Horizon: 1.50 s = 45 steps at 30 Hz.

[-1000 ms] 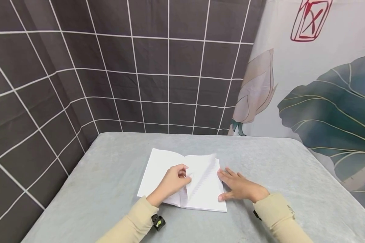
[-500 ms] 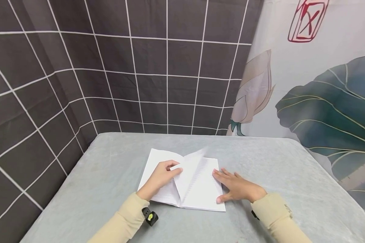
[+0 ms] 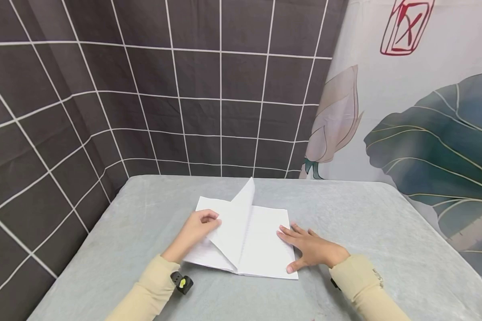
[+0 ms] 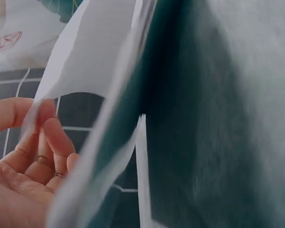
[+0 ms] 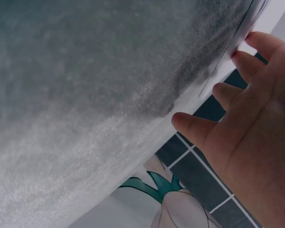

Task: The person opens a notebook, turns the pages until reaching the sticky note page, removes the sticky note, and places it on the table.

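Note:
An open notebook (image 3: pixel 267 240) with white pages lies on the grey-covered table. My left hand (image 3: pixel 194 229) pinches the edge of a lifted page (image 3: pixel 234 227) between thumb and fingers, over the notebook's left half. The page's top corner stands up above the notebook's far edge. In the left wrist view the thumb and fingertips of the left hand (image 4: pixel 33 152) meet on the thin sheet (image 4: pixel 97 52). My right hand (image 3: pixel 315 247) rests with fingers spread at the right edge of the notebook, fingertips and thumb on the page margin.
The table (image 3: pixel 365 214) has a grey cloth cover with rounded far corners. Behind it hangs a dark curtain (image 3: pixel 241 116) with white grid lines. At the right is a white curtain (image 3: pixel 345 156) printed with a lotus bud and leaf.
My left hand has moved left, carrying the page from the right half across the spine toward the left half. The right hand stays at the notebook's right edge.

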Motion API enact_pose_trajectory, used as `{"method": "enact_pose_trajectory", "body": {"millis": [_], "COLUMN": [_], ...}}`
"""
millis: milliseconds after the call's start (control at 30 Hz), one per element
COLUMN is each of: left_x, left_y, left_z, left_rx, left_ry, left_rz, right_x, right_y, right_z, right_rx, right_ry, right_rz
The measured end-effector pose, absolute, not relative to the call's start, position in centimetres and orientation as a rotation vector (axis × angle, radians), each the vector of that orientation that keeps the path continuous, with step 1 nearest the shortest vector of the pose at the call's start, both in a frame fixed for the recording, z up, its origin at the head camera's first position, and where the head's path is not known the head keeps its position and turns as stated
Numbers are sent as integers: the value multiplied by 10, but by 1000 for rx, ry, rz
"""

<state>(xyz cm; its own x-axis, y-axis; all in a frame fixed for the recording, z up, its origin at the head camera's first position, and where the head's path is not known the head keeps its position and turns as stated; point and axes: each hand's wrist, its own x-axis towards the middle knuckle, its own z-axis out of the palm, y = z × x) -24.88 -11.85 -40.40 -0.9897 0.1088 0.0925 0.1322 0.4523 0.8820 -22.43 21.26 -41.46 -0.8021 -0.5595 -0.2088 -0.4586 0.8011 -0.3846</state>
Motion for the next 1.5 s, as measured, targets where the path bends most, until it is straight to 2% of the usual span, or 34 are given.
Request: {"method": "enact_pose_trajectory", "body": {"millis": [467, 1500], "left_x": [-250, -251], "left_y": [-152, -193], "left_z": [-407, -424], "left_rx": [-33, -19], "left_ry": [-2740, -2995], "left_rz": [-1629, -1497], "right_x": [-223, -225], "right_y": [213, 212], "right_z": [-411, -413], "right_rx": [-779, -754], "right_ry": [2657, 2648], "right_rz": [-453, -475]}}
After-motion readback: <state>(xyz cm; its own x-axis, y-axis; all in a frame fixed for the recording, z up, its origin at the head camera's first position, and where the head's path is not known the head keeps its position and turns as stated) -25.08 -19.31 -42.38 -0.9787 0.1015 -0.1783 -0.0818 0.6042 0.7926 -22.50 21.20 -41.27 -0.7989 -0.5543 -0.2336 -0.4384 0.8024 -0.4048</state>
